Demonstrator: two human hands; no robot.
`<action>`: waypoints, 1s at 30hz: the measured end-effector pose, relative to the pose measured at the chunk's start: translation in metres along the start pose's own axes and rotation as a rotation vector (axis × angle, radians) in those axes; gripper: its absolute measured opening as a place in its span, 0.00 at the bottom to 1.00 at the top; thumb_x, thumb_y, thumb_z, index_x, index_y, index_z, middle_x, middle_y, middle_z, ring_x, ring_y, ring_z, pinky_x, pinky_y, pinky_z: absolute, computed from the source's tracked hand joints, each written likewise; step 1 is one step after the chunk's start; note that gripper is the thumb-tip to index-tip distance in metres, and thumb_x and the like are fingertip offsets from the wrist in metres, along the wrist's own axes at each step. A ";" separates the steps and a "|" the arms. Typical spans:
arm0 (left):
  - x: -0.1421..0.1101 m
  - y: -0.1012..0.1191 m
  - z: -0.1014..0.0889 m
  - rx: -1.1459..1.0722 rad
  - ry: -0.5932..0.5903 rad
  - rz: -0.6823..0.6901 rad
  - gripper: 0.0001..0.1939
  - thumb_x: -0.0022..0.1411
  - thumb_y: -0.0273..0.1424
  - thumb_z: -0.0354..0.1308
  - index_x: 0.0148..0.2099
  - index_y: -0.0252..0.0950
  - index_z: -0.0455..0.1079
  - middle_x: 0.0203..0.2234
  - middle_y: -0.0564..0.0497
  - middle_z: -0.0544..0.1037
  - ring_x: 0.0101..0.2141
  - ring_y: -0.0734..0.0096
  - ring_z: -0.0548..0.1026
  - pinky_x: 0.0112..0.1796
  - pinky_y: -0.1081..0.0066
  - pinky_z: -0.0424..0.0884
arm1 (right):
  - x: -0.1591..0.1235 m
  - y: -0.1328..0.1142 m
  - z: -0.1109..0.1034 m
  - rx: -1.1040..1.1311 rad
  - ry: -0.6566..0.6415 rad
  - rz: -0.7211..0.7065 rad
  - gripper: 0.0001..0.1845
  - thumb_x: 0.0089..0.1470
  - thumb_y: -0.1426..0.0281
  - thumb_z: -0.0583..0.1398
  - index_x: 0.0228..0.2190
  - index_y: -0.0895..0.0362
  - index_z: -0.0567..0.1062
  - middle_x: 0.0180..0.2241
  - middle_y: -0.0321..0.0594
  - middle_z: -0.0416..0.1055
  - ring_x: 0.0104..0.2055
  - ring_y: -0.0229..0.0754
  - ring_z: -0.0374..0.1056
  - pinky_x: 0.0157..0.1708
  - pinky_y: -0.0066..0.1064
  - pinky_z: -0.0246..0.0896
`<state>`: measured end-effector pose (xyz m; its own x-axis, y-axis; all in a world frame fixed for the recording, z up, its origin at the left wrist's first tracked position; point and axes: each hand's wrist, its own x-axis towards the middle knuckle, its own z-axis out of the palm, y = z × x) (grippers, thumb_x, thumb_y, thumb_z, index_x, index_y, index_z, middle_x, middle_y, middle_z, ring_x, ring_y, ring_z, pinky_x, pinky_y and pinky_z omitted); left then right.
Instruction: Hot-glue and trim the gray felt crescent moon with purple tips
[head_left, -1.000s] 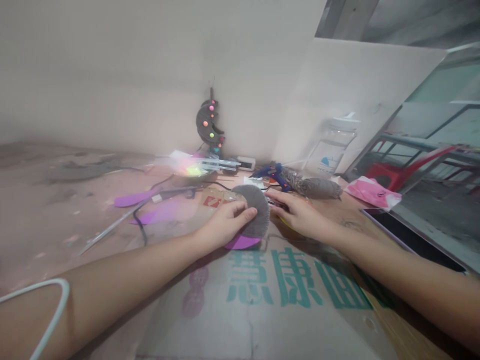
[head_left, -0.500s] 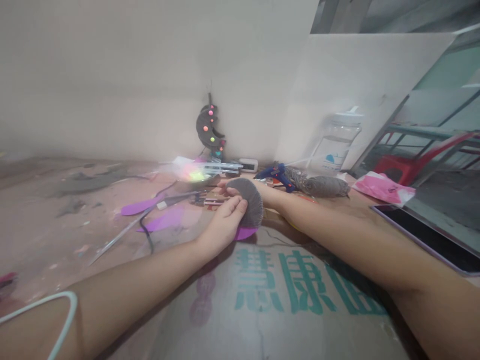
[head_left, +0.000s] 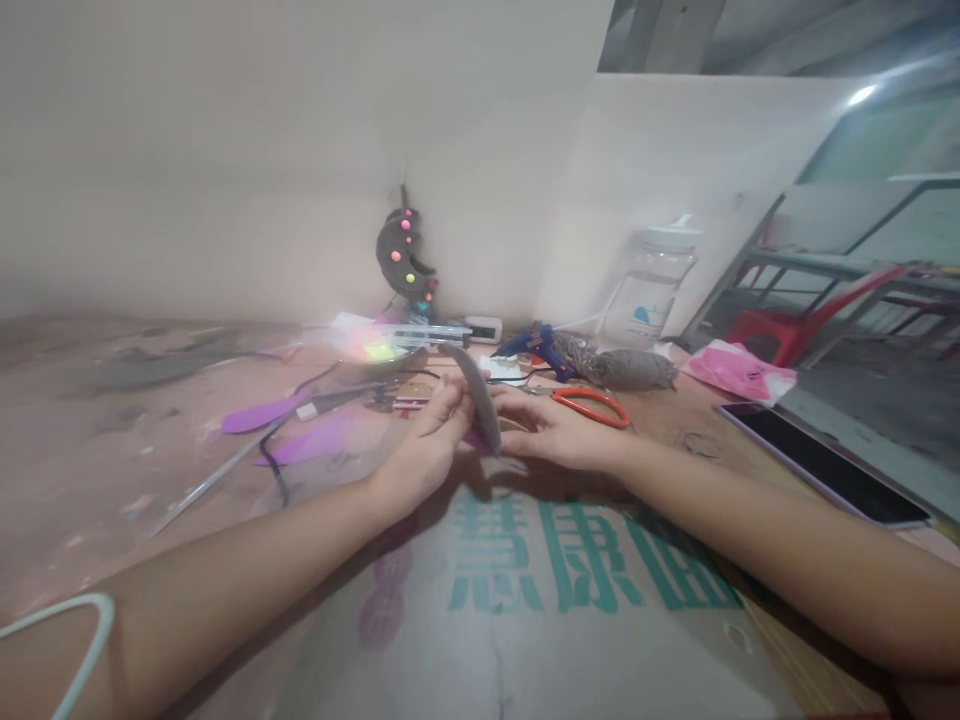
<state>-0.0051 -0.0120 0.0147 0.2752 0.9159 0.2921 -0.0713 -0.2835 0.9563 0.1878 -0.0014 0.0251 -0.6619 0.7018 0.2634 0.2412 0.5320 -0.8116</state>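
Observation:
A grey, yarn-wrapped crescent [head_left: 480,400] is held above the cardboard, turned nearly edge-on to me. My left hand [head_left: 431,430] pinches it from the left, thumb and fingers closed. On the other side, my right hand [head_left: 551,428] has curled fingers and thumb against the crescent's right face; some fingertips are hidden behind it. A bit of purple shows at its lower edge, by my left fingers. Orange-handled pliers [head_left: 592,408] lie just behind my right hand. The cardboard [head_left: 420,660] with green printed characters lies beneath both hands.
Behind stand a dark crescent decorated with coloured dots [head_left: 397,255] and a water bottle [head_left: 660,280]. A blue glue gun [head_left: 551,352] lies beside grey yarn [head_left: 634,369]. Purple cut pieces [head_left: 262,412] are on the left, a phone [head_left: 825,465] on the right.
The crescent has turned from face-on to nearly edge-on. My right hand has come from behind it to its right side, uncovering the orange-handled pliers. The view has shifted slightly right.

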 end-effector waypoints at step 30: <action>0.014 -0.024 -0.005 0.016 0.057 -0.128 0.15 0.58 0.42 0.58 0.31 0.34 0.69 0.22 0.56 0.70 0.25 0.75 0.67 0.29 0.74 0.62 | -0.019 0.042 -0.103 -0.649 0.746 0.551 0.15 0.54 0.60 0.61 0.38 0.60 0.74 0.31 0.43 0.74 0.33 0.44 0.68 0.36 0.35 0.63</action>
<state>-0.0044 0.0096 -0.0044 0.2257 0.9595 0.1684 -0.0240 -0.1673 0.9856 0.2838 0.0564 0.0401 0.1849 0.9085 0.3748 0.8357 0.0553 -0.5464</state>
